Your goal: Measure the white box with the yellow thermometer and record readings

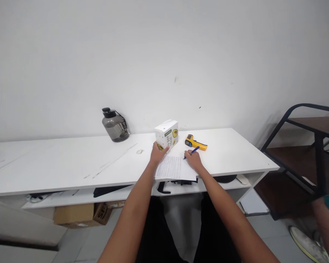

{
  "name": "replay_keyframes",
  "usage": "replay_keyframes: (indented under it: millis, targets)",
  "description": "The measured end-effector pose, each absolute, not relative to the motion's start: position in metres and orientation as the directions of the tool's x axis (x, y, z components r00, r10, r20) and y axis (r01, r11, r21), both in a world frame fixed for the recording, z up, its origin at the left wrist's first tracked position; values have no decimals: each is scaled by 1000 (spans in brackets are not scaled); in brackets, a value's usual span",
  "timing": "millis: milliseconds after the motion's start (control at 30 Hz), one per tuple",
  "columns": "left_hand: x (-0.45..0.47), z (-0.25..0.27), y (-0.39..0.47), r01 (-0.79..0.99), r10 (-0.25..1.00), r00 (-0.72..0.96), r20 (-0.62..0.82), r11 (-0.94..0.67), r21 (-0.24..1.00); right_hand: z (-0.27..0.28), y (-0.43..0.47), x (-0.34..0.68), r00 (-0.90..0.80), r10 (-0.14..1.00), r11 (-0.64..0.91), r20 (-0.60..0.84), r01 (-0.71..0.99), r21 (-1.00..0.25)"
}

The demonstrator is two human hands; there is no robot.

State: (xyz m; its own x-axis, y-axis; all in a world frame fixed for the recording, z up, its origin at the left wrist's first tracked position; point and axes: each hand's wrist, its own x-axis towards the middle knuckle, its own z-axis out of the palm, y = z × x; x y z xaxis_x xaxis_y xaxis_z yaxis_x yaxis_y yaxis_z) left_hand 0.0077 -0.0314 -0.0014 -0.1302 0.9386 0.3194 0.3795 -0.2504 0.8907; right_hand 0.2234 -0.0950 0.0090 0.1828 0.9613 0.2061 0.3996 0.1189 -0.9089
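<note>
My left hand (157, 154) is closed around the lower part of a white box (162, 137) printed with avocados and the word "Meal". The box stands at the back of a handwritten sheet of paper (170, 168). In my right hand (193, 159) is a blue pen (196, 148), its tip at the upper right part of the sheet. Lines of small writing cover the left portion of the paper; its right portion looks blank. Just behind the pen lies a yellow and black infrared thermometer gun (201, 146).
A dark translucent water jug (115, 128) stands against the wall on the white desk (57, 160). A small whitish ring (139, 151) lies nearby. Below are a shelf with dark items and a cardboard box (74, 215). At right are a dark metal rack (304, 128) and another person's leg (325, 223).
</note>
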Motion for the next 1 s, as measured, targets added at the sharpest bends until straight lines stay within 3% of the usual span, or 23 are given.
replay_keyframes:
  millis: [1000]
  targets:
    - [9,2,-34,371,940,-119,321,-257,892,17,-105,222,246,942,156,229,281,-947]
